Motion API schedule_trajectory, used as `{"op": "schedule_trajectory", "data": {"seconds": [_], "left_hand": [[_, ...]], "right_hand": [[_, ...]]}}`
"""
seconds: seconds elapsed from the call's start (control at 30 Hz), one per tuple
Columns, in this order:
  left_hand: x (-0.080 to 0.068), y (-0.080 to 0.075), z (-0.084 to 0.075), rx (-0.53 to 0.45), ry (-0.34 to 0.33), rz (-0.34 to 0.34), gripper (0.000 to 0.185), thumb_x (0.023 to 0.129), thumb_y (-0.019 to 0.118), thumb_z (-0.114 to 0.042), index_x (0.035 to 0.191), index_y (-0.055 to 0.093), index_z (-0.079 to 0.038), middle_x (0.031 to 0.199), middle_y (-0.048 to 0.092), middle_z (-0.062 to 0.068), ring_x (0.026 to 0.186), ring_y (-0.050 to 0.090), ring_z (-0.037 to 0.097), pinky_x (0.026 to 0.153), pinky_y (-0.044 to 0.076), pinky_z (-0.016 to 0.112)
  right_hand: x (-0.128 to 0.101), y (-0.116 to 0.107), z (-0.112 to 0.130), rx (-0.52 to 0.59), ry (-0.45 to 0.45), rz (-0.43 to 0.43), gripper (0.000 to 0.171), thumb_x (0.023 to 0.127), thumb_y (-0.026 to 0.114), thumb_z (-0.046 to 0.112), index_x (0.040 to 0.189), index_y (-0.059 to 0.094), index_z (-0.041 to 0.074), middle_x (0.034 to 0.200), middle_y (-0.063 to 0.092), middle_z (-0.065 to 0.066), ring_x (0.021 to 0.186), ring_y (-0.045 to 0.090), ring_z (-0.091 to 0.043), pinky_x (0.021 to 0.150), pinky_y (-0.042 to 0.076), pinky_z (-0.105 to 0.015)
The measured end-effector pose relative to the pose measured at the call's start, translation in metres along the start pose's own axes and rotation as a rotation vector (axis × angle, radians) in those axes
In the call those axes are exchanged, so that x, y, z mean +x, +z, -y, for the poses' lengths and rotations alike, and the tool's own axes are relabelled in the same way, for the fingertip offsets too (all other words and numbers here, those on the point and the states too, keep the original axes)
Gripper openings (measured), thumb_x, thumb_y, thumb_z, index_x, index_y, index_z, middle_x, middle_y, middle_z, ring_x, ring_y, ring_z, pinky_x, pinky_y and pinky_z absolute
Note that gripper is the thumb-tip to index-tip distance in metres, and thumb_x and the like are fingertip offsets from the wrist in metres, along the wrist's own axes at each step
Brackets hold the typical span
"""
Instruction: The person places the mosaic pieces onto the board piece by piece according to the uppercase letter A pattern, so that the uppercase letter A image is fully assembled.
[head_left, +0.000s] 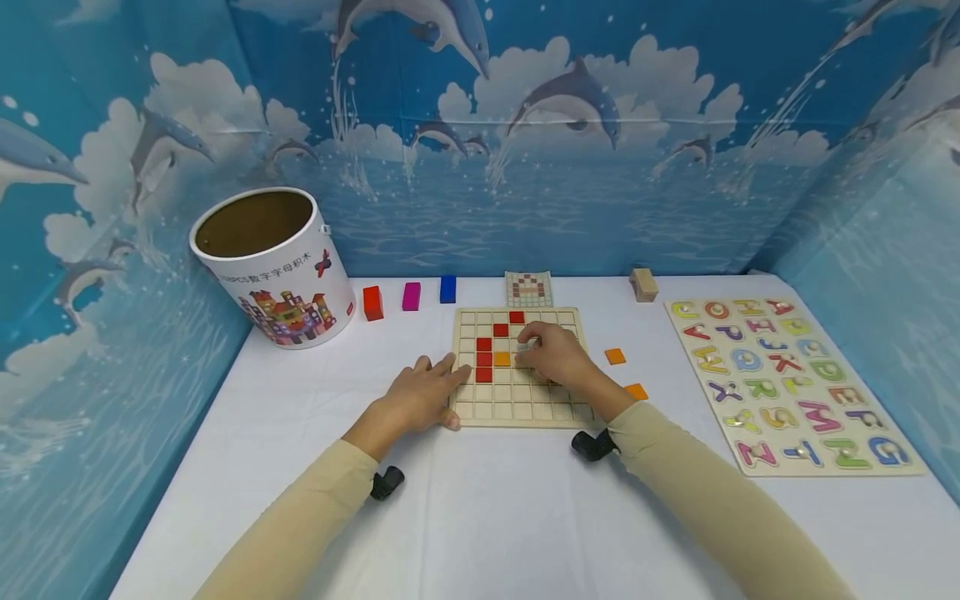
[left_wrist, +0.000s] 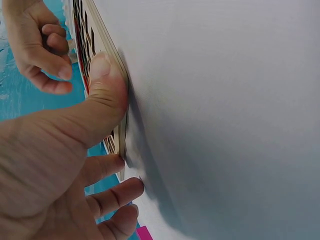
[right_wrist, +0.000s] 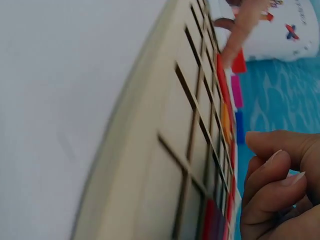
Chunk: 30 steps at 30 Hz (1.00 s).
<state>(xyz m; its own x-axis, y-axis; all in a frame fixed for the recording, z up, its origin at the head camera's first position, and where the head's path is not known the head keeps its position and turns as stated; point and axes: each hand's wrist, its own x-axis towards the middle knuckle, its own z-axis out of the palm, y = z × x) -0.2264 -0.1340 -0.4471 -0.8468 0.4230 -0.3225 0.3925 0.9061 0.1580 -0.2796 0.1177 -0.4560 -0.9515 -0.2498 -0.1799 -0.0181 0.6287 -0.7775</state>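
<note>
A wooden grid board [head_left: 517, 408] lies in the middle of the white table [head_left: 480, 517]. A diagonal run of red tiles [head_left: 483, 359] and one orange tile [head_left: 501, 359] sit in its cells. My left hand [head_left: 423, 392] rests flat on the board's left edge, and the left wrist view shows the thumb [left_wrist: 102, 80] pressed against the board's rim [left_wrist: 92, 35]. My right hand [head_left: 551, 354] hovers over the upper middle of the board [right_wrist: 165, 150]. Its curled fingers [right_wrist: 272, 175] pinch a small tile that is mostly hidden.
Two loose orange tiles [head_left: 615, 356] [head_left: 636, 391] lie right of the board. A pattern card [head_left: 528, 289], a wooden block [head_left: 643, 284] and red [head_left: 372, 302], magenta [head_left: 411, 296] and blue [head_left: 447, 288] blocks line the back. A round bucket [head_left: 273, 267] stands left, an alphabet puzzle [head_left: 787, 383] right.
</note>
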Motion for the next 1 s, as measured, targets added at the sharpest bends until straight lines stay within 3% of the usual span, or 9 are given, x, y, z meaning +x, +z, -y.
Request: {"op": "schedule_trajectory", "data": {"seconds": [0.33, 0.57, 0.73, 0.9, 1.0], "left_hand": [[-0.001, -0.001, -0.002, 0.012, 0.001, 0.010, 0.091, 0.082, 0.080, -0.042, 0.160, 0.036, -0.024, 0.168, 0.027, 0.010, 0.133, 0.039, 0.033, 0.103, 0.042, 0.050], [0.001, 0.000, -0.002, 0.015, 0.002, 0.009, 0.091, 0.082, 0.080, -0.043, 0.160, 0.037, -0.024, 0.168, 0.027, 0.011, 0.134, 0.038, 0.034, 0.103, 0.043, 0.049], [0.001, -0.001, -0.003, 0.010, 0.005, 0.003, 0.090, 0.082, 0.080, -0.042, 0.160, 0.038, -0.023, 0.167, 0.028, 0.011, 0.131, 0.039, 0.033, 0.100, 0.043, 0.047], [0.000, -0.001, -0.003, 0.013, 0.006, 0.001, 0.089, 0.082, 0.081, -0.041, 0.159, 0.038, -0.023, 0.167, 0.028, 0.011, 0.126, 0.040, 0.031, 0.094, 0.045, 0.042], [-0.001, -0.001, -0.004, 0.018, 0.011, -0.002, 0.089, 0.083, 0.080, -0.042, 0.159, 0.038, -0.023, 0.167, 0.028, 0.011, 0.126, 0.040, 0.031, 0.094, 0.044, 0.041]], "right_hand": [[-0.023, -0.076, -0.046, 0.108, 0.099, -0.097, 0.043, 0.097, 0.069, 0.022, 0.134, 0.056, 0.005, 0.084, 0.055, -0.012, 0.061, 0.049, -0.024, 0.056, 0.042, -0.035], [-0.042, -0.109, -0.068, 0.177, 0.137, -0.148, 0.048, 0.098, 0.069, 0.022, 0.138, 0.053, 0.001, 0.083, 0.051, -0.010, 0.059, 0.046, -0.019, 0.056, 0.041, -0.032], [-0.044, -0.111, -0.085, 0.156, 0.192, -0.148, 0.052, 0.098, 0.069, 0.026, 0.141, 0.050, 0.003, 0.093, 0.054, -0.013, 0.068, 0.052, -0.021, 0.059, 0.044, -0.032], [-0.039, -0.095, -0.094, 0.000, 0.257, -0.113, 0.057, 0.096, 0.071, 0.029, 0.141, 0.049, 0.003, 0.104, 0.055, -0.014, 0.077, 0.054, -0.024, 0.066, 0.045, -0.032], [-0.037, -0.088, -0.092, -0.091, 0.257, -0.120, 0.049, 0.094, 0.072, 0.026, 0.133, 0.054, 0.001, 0.107, 0.055, -0.015, 0.086, 0.054, -0.026, 0.070, 0.046, -0.032]]}}
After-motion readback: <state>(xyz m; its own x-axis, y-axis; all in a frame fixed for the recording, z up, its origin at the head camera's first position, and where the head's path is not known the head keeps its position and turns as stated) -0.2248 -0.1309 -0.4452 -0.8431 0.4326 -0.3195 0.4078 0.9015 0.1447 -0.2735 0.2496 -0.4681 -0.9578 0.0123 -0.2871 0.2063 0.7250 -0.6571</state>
